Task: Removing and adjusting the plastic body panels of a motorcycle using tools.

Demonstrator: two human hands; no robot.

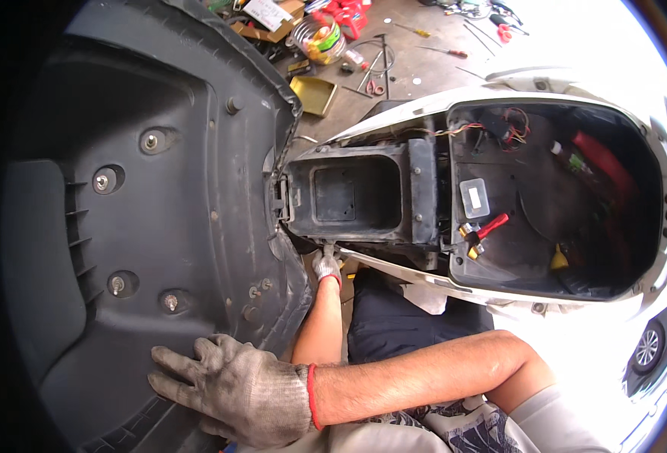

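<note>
A large black scooter seat (160, 249) is tilted up at the left, its ribbed underside with several bolts facing me. My right hand (243, 385), in a worn grey glove, reaches across to the left and rests on the seat's near part, fingers spread. Under that forearm my left arm extends forward. The gloved left hand (327, 266) is at the near side of the scooter's frame, close to the seat hinge (281, 200). Its fingers look closed against the edge, and what they may hold is hidden. Beside the hinge lies an open black compartment (348, 192).
The black storage well (492, 264) at right holds a small clear box (475, 198), a red-handled tool (492, 226), a bottle (571, 160) and loose wires (511, 132). On the floor beyond are a yellow tray (313, 95), red-handled scissors (375, 88), screwdrivers (447, 51) and a tub (320, 38).
</note>
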